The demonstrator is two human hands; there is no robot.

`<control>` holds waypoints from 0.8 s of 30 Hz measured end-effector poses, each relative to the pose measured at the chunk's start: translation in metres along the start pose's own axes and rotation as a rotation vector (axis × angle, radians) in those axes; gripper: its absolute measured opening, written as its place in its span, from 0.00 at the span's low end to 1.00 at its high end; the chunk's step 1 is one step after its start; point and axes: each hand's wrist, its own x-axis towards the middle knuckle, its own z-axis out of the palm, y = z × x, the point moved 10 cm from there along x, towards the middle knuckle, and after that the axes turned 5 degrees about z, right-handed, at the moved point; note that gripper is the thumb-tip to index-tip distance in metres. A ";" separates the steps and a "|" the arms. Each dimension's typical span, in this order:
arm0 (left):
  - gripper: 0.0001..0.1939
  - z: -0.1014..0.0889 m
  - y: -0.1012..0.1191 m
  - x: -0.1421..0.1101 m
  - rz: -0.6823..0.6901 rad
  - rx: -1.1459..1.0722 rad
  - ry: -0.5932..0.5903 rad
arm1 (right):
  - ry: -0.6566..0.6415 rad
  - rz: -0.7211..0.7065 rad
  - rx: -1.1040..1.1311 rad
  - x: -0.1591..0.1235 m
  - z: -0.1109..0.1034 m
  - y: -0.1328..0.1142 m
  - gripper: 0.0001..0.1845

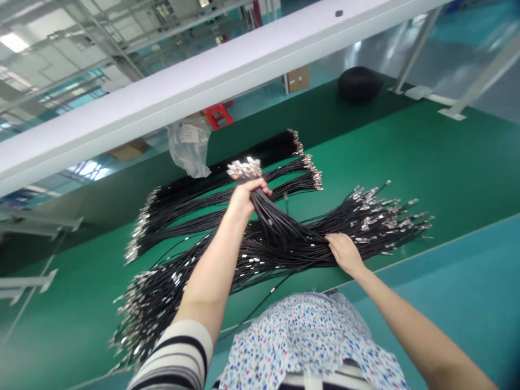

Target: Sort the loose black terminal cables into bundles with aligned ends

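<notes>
My left hand (244,197) is wrapped round a bundle of black cables (270,214), raised above the green table (406,146). The bundle's silvery connector ends stick up past the fist, and its lower part bends down into a large loose pile of black cables (284,257). My right hand (343,250) rests on the right part of that pile with the fingers bent over cables; what exactly the fingers grip is hidden. Behind the pile, several sorted cable bundles (182,219) lie side by side with their connector ends lined up.
A white beam (227,67) crosses above the table's far side. A clear plastic bag (190,146) hangs near the back bundles. At the far right sits a dark rounded object (359,84), near metal legs (418,49). A red stool (218,115) and a cardboard box (298,79) stand beyond.
</notes>
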 end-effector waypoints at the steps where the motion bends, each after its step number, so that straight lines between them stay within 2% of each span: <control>1: 0.07 -0.006 0.013 -0.005 0.023 -0.013 0.011 | 0.010 -0.013 0.010 -0.001 0.001 -0.001 0.17; 4: 0.07 -0.006 0.040 -0.026 0.101 0.068 -0.048 | 0.046 -0.036 0.085 0.001 -0.011 0.003 0.16; 6: 0.07 -0.003 0.044 -0.038 0.129 0.141 -0.060 | 0.106 -0.020 0.127 0.005 -0.033 0.016 0.16; 8: 0.08 -0.004 0.042 -0.046 0.136 0.171 -0.037 | 0.103 -0.032 0.112 0.010 -0.051 0.030 0.15; 10: 0.08 -0.001 0.038 -0.050 0.138 0.195 -0.046 | -0.031 -0.087 0.046 0.017 -0.053 0.039 0.15; 14: 0.09 0.024 0.020 -0.058 0.103 0.300 -0.198 | -0.383 -0.084 -0.131 0.032 -0.033 0.048 0.16; 15: 0.09 0.030 0.015 -0.060 0.087 0.319 -0.234 | -0.420 -0.089 -0.163 0.038 -0.034 0.040 0.17; 17: 0.10 0.039 0.007 -0.062 0.070 0.334 -0.262 | -0.369 -0.133 -0.168 0.058 -0.053 0.009 0.25; 18: 0.10 0.040 0.006 -0.062 0.072 0.334 -0.252 | -0.295 -0.169 -0.134 0.071 -0.071 -0.014 0.30; 21: 0.12 0.037 0.010 -0.061 0.103 0.332 -0.186 | 0.033 -0.165 0.035 0.114 -0.141 -0.080 0.28; 22: 0.12 0.034 0.014 -0.061 0.122 0.334 -0.161 | 0.098 -0.154 0.143 0.127 -0.156 -0.100 0.29; 23: 0.12 0.032 0.017 -0.061 0.142 0.338 -0.135 | 0.077 -0.153 0.275 0.140 -0.160 -0.120 0.31; 24: 0.12 0.029 0.022 -0.062 0.169 0.342 -0.106 | -0.009 -0.168 0.424 0.152 -0.153 -0.142 0.33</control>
